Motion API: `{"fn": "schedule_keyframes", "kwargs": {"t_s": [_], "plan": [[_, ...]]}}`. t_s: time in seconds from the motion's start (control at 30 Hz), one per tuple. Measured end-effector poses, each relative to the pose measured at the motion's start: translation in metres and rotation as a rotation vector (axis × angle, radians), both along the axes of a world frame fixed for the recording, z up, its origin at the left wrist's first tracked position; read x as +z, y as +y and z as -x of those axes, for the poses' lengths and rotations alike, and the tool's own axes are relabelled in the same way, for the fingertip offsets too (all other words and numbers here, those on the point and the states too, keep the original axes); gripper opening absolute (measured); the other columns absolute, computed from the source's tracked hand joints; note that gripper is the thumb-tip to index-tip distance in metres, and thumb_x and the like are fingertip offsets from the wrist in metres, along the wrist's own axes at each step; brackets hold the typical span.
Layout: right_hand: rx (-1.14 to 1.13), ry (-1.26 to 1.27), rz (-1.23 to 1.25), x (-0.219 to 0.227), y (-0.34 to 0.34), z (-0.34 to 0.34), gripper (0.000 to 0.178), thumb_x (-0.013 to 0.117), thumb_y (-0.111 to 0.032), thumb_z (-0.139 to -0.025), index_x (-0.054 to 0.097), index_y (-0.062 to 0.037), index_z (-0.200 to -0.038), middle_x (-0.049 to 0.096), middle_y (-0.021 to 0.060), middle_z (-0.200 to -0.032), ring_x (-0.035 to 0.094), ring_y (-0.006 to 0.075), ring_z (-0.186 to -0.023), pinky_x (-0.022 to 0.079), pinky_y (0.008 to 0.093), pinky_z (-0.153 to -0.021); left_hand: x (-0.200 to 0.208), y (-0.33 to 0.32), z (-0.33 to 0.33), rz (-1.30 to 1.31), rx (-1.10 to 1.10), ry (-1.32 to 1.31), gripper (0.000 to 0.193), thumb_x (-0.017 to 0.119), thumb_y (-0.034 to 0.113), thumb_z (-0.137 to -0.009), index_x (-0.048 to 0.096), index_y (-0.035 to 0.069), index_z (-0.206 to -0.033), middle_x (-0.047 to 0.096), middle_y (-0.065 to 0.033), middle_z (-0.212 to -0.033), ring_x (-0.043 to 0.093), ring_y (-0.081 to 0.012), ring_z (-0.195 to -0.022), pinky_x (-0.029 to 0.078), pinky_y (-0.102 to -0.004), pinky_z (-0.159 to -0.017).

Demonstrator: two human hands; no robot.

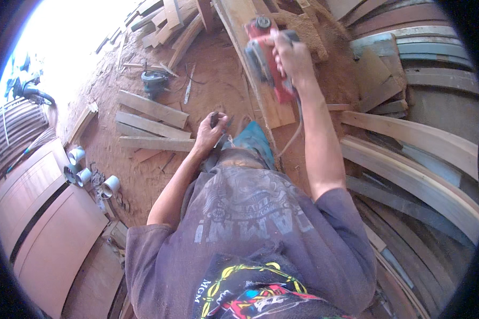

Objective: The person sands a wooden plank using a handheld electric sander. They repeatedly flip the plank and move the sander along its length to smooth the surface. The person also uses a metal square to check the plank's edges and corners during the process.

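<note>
In the head view I have the right hand (294,58) closed around the handle of a red-and-grey handheld power planer (273,64), far and just right of centre; it sits over a long, flat, light-brown wooden board (278,114), though blur hides from me exactly how its base meets the wood. A thin grey cord (297,135) trails from the planer toward the near side. The left hand (212,129), left of the board, is curled around a small dark object (214,119) that I cannot identify. Farther left, short pale wooden planks (154,124) lie fanned on reddish-brown ground (101,170), with a teal-and-grey power tool (154,84) beyond them. White cylindrical containers (110,186) stand or lie near large reddish wooden panels (64,228) on the left, and long timber boards (410,170) fill the right side.
</note>
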State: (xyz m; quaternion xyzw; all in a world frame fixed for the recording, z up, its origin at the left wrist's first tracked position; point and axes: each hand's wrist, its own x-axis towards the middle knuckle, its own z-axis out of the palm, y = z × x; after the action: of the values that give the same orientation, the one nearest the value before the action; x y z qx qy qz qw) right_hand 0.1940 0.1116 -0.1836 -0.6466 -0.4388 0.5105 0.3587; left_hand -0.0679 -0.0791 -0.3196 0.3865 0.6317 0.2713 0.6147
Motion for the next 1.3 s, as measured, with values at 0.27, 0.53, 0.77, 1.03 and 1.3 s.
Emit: {"fn": "schedule_keyframes", "kwargs": {"t_s": [0.27, 0.53, 0.77, 1.03, 1.3], "plan": [[-0.088, 0.157, 0.045, 0.005, -0.057, -0.038, 0.058, 0.062, -0.055, -0.106, 0.074, 0.0018, -0.111, 0.062, 0.0024, -0.089, 0.049, 0.0062, -0.057, 0.036, 0.0255, -0.046, 0.003, 0.029, -0.046, 0.102, -0.196, -0.113, 0.042, 0.069, 0.046, -0.105, 0.07, 0.005, -0.114, 0.071, -0.0015, -0.093, 0.064, -0.0118, -0.082, 0.053, -0.0302, -0.067], [-0.423, -0.028, 0.252, 0.039, -0.269, -0.094, 0.058, 0.062, -0.061, -0.104, 0.068, -0.004, -0.094, 0.052, -0.0052, -0.064, 0.046, 0.0045, -0.052, 0.035, 0.025, -0.045, 0.01, 0.055, -0.105, 0.314, -0.231, -0.17, 0.062, 0.089, 0.044, -0.088, 0.066, 0.004, -0.13, 0.075, -0.0063, -0.106, 0.069, -0.0171, -0.092, 0.057, -0.0335, -0.074], [-0.455, -0.001, 0.303, 0.013, -0.319, -0.09, 0.06, 0.061, -0.059, -0.106, 0.068, -0.0006, -0.097, 0.052, -0.0041, -0.065, 0.048, 0.0058, -0.052, 0.037, 0.0241, -0.048, 0.002, 0.056, -0.09, 0.296, -0.214, -0.32, 0.051, 0.086, 0.035, -0.092, 0.067, 0.004, -0.128, 0.074, -0.0062, -0.108, 0.069, -0.0181, -0.095, 0.058, -0.034, -0.075], [-0.419, 0.053, 0.266, -0.008, -0.324, -0.085, 0.054, 0.066, -0.054, -0.105, 0.07, -0.0018, -0.095, 0.055, -0.0029, -0.063, 0.051, 0.0067, -0.052, 0.04, 0.0266, -0.048, 0.019, 0.038, -0.039, 0.166, -0.125, -0.192, 0.061, 0.084, 0.039, -0.093, 0.059, 0.005, -0.138, 0.074, -0.0061, -0.106, 0.068, -0.0172, -0.087, 0.055, -0.0346, -0.078], [-0.238, -0.906, -0.269, 0.024, -0.288, -0.074, 0.06, 0.082, -0.044, -0.095, 0.063, 0.0036, -0.126, 0.072, 0.0164, -0.109, 0.071, 0.0286, -0.102, 0.057, 0.0411, -0.089, 0.037, 0.028, -0.053, 0.09, -0.082, -0.308, 0.077, 0.084, 0.028, -0.094, 0.042, 0.012, -0.156, 0.07, -0.0121, -0.125, 0.07, -0.0219, -0.104, 0.058, -0.041, -0.087]]}}
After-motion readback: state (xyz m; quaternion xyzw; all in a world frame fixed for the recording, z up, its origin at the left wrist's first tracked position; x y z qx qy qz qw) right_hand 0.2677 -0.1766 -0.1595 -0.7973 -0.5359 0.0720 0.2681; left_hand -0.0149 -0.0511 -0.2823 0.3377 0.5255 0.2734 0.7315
